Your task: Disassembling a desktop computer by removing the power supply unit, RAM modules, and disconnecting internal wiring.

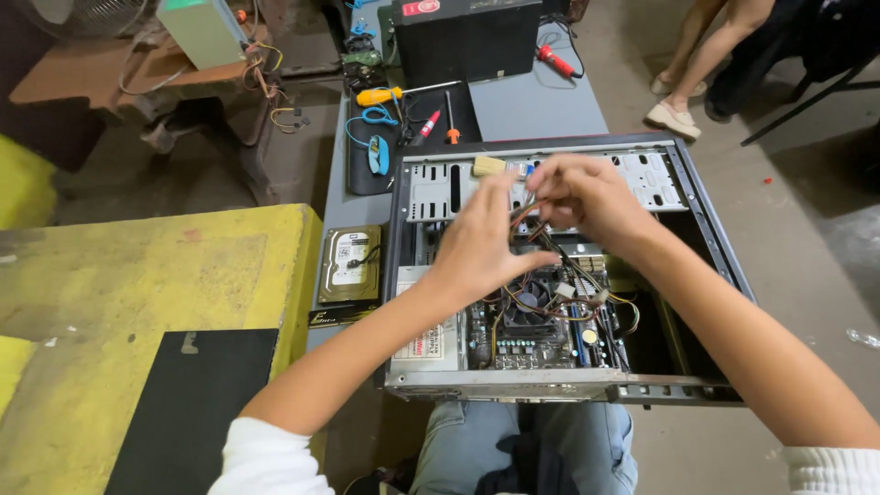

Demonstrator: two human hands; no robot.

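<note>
Hands over open computer case (706,229), left hand (481,243) and right hand (582,197) pinching cable bundle (532,220)

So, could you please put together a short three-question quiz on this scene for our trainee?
1. True or false: the computer case lies open, its motherboard showing.
2. What do both hands hold above the case?
A. a bundle of wires
B. a screwdriver
C. a hard drive
3. Which thing lies on the grey table just left of the case?

Key
1. True.
2. A: the left hand and right hand pinch the bundle of wires between them.
3. The hard drive.
</note>
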